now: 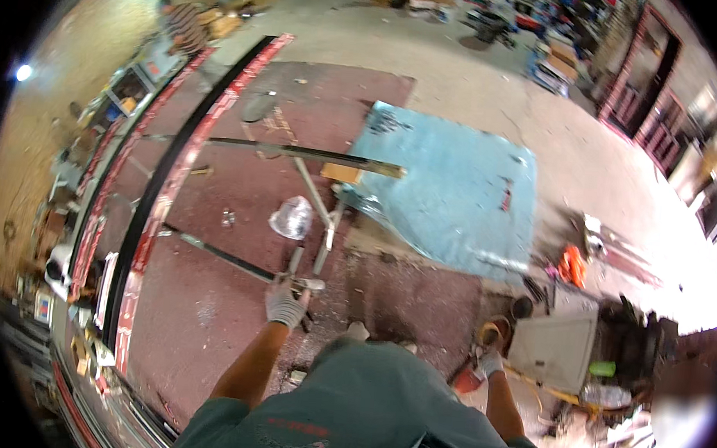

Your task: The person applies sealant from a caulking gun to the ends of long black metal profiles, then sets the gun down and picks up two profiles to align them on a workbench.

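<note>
My left hand (286, 307), in a pale striped glove, is closed at the near end of a dark metal bar (225, 255). A short light-coloured piece (312, 284) sticks out beside its fingers. Off to the right, my right hand (491, 363), gloved too, is low by the floor, its fingers closed around part of an orange-red tool (469, 379). The tool is small in view and its exact kind is unclear. Long black-and-red profiles (184, 143) lie across the bar's far end and a second bar (305, 151).
A blue sheet (459, 189) lies ahead on the floor. A clear plastic bag (292, 217) rests between the bars. To the right are a pale panel (554, 347), an orange bag (572, 266) and clutter. Another person (184, 26) bends at the far left.
</note>
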Demonstrator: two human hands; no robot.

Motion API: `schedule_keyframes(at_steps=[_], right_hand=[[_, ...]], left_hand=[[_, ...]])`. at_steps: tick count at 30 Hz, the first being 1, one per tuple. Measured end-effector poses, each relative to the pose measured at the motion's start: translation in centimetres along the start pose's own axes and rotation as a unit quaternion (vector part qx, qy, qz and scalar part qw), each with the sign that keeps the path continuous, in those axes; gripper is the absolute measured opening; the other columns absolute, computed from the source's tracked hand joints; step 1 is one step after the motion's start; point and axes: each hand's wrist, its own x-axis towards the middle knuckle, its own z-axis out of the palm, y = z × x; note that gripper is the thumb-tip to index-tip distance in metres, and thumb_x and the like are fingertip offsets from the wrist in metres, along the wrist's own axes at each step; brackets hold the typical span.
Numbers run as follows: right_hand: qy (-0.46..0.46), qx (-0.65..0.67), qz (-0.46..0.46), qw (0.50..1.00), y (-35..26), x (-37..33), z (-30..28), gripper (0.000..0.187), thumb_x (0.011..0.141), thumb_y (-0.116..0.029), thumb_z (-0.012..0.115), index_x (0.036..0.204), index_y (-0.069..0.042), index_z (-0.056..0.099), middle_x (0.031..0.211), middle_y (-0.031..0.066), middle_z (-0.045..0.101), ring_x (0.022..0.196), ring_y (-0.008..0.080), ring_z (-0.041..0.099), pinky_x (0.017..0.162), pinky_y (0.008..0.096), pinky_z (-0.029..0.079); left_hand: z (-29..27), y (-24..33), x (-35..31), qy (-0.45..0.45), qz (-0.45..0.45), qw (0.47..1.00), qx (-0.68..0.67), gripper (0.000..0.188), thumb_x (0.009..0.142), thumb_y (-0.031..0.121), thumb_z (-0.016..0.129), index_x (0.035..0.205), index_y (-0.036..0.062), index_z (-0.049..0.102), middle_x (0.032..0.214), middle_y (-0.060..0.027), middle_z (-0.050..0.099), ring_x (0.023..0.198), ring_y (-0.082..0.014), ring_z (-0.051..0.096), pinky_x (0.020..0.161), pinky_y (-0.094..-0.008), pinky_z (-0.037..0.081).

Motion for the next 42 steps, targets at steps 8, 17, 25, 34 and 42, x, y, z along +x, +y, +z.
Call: schedule_keyframes(at_steps=[8, 17, 25, 34, 42], right_hand=[[0.106, 0.106, 0.049, 0.987, 4.7, -0.6, 4.2, 0.031, 0.092, -0.034, 0.063, 0.108, -0.009, 0.072, 0.103, 0.0136, 0.074, 0.094, 0.0337, 0.07, 0.082, 0.0442, 0.054], [0.051, 0.209, 0.02, 0.976, -0.7, 5.1, -4.8, 0.03, 0.087, -0.032, 0.072, 0.104, -0.008, 0.074, 0.092, 0.0137, 0.073, 0.087, 0.0277, 0.07, 0.079, 0.037, 0.054], [0.04, 0.261, 0.109, 0.958, 1.2, 19.5, -15.6, 0.029, 0.086, -0.028, 0.074, 0.095, -0.001, 0.069, 0.084, 0.0148, 0.072, 0.074, 0.0247, 0.067, 0.071, 0.035, 0.053], [0.008, 0.387, 0.185, 0.904, -8.3, 37.9, -29.7, 0.023, 0.097, -0.022, 0.064, 0.099, 0.0, 0.07, 0.079, 0.0062, 0.068, 0.067, 0.0167, 0.059, 0.065, 0.0346, 0.05], [-0.157, 0.103, 0.07, 0.98, -13.8, 59.4, -36.6, 0.027, 0.099, -0.023, 0.054, 0.116, -0.009, 0.069, 0.111, 0.0048, 0.073, 0.097, 0.0227, 0.067, 0.088, 0.035, 0.051]], left_hand=[[3.5, 12.8, 2.7, 0.091, 0.091, 0.99, 0.051, 0.066, 0.086, 0.046, 0.066, 0.133, 0.0015, 0.056, 0.149, -0.0243, 0.041, 0.141, -0.0404, 0.034, 0.119, -0.0558, 0.02], [9.7, 26.7, 13.1, 0.072, 0.245, 0.966, -0.036, 0.057, 0.086, 0.036, 0.072, 0.129, 0.0016, 0.056, 0.137, -0.025, 0.051, 0.128, -0.0438, 0.046, 0.108, -0.0518, 0.038], [12.0, 40.1, 29.0, -0.011, 0.298, 0.923, -0.242, 0.016, 0.092, 0.017, 0.065, 0.1, 0.0039, 0.064, 0.094, -0.0166, 0.066, 0.079, -0.0322, 0.066, 0.072, -0.0401, 0.054], [3.4, 53.0, 56.6, 0.009, 0.253, 0.956, -0.145, 0.03, 0.096, 0.031, 0.06, 0.085, 0.0037, 0.062, 0.075, -0.0207, 0.064, 0.07, -0.0413, 0.063, 0.064, -0.048, 0.051], [8.6, 48.4, 74.2, 0.025, 0.064, 0.995, -0.075, 0.04, 0.097, 0.04, 0.051, 0.095, 0.0051, 0.069, 0.083, -0.0234, 0.068, 0.084, -0.0439, 0.066, 0.075, -0.0508, 0.053]])
